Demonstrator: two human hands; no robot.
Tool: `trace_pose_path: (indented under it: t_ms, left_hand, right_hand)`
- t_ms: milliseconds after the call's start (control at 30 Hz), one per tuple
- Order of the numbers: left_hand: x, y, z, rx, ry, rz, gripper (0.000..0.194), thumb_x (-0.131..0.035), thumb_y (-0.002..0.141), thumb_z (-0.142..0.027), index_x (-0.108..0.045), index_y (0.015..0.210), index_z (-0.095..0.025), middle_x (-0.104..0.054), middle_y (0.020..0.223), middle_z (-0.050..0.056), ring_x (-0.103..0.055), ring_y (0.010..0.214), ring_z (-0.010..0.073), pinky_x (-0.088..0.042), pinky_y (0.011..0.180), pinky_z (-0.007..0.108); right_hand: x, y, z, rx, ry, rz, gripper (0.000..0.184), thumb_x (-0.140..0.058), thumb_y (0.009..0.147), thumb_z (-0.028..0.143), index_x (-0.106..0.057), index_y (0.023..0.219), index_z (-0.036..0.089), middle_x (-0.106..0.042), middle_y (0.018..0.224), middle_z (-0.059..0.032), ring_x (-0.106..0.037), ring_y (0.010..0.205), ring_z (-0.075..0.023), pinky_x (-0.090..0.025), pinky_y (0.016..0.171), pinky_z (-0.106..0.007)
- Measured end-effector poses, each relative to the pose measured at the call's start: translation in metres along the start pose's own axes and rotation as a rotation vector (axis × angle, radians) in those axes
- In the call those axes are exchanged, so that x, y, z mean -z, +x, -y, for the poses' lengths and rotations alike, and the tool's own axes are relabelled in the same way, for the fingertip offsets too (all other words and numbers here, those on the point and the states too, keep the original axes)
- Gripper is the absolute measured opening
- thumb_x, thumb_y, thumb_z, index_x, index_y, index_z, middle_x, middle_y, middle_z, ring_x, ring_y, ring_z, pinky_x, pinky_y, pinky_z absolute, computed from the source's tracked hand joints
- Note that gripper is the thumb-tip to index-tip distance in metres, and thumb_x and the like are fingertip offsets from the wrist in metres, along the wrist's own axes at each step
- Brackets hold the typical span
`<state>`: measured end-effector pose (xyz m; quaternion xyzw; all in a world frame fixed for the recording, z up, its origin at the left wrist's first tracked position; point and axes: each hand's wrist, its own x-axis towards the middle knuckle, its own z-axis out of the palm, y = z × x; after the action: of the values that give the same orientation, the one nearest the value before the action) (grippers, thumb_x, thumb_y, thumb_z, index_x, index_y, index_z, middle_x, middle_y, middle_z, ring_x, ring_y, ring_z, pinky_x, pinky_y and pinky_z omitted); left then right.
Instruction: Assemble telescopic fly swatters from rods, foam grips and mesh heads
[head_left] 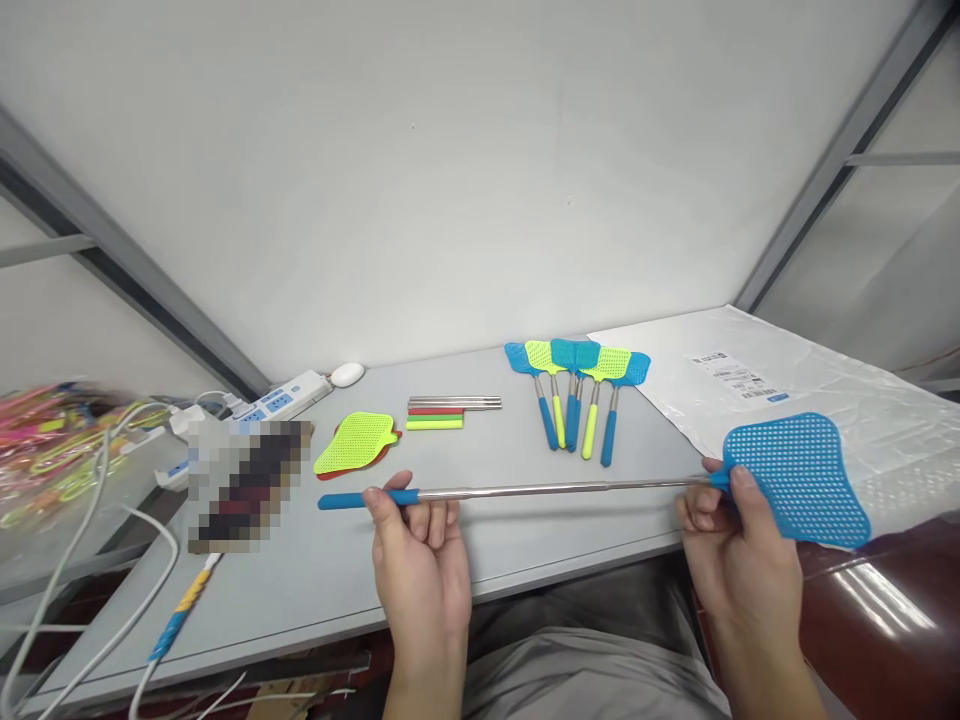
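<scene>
A blue fly swatter point(525, 490) with a drawn-out telescopic metal rod spans the space between my hands. My left hand point(421, 545) is closed on its blue handle, thumb on top. My right hand point(739, 540) pinches the neck where the rod meets the perforated blue head, which sticks out to the right. Beyond the rod lie metal rods point(454, 402) beside red and green handle sleeves point(435, 424). A yellow-green swatter head point(358, 442) rests on a red one, left of the rods. Several assembled blue and yellow-green swatters point(577, 395) lie fanned out behind.
White plastic packaging point(720, 370) with a label covers the table's right side. At the left are a power strip point(281, 398), a blurred-out object point(251, 485), a white cable point(90, 520) and a pile of colourful bagged items point(60, 460). A wall stands behind the grey table point(337, 580).
</scene>
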<state>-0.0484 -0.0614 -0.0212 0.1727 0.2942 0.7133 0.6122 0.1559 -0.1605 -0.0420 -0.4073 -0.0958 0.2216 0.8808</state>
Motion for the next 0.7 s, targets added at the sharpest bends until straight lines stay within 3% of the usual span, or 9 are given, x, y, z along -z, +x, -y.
trace_pose_path:
  t_ms: [267,433,600,700]
  left_hand:
    - [-0.004,-0.027,0.030,0.127,0.055,0.061,0.031,-0.061,0.088,-0.049,-0.063,0.095,-0.019,-0.023,0.053,-0.009,-0.023,0.046,0.0048,-0.034,0.050,0.020]
    - [-0.006,-0.034,0.031,0.106,0.062,0.073,0.031,-0.060,0.089,-0.049,-0.064,0.096,-0.019,-0.023,0.053,-0.009,-0.024,0.047,0.0049,-0.035,0.051,0.020]
    - [-0.003,-0.023,0.022,0.186,0.108,0.099,0.029,-0.067,0.085,-0.046,-0.064,0.089,-0.016,-0.029,0.053,-0.009,-0.029,0.047,0.0040,-0.037,0.053,0.019]
    - [0.003,-0.004,0.012,0.175,0.100,0.079,0.030,-0.065,0.085,-0.046,-0.065,0.092,-0.016,-0.031,0.053,-0.009,-0.029,0.046,0.0044,-0.037,0.052,0.019]
  right_hand:
    - [-0.007,-0.021,-0.014,-0.068,-0.042,0.024,0.019,-0.071,0.082,0.035,-0.066,0.093,0.021,-0.060,0.078,0.0007,-0.048,0.058,-0.0079,-0.039,0.050,-0.023]
    - [-0.007,-0.019,-0.017,-0.071,-0.045,0.042,0.020,-0.070,0.083,0.037,-0.067,0.094,0.020,-0.058,0.072,0.0017,-0.047,0.056,-0.0079,-0.038,0.048,-0.023]
    - [-0.006,-0.011,-0.021,-0.109,-0.045,0.068,0.023,-0.073,0.078,0.036,-0.066,0.091,0.019,-0.061,0.087,-0.0019,-0.047,0.058,-0.0083,-0.038,0.047,-0.024]
    - [-0.004,-0.007,-0.021,-0.118,-0.052,0.081,0.024,-0.073,0.079,0.036,-0.067,0.093,0.018,-0.061,0.082,-0.0021,-0.046,0.058,-0.0089,-0.038,0.047,-0.024]
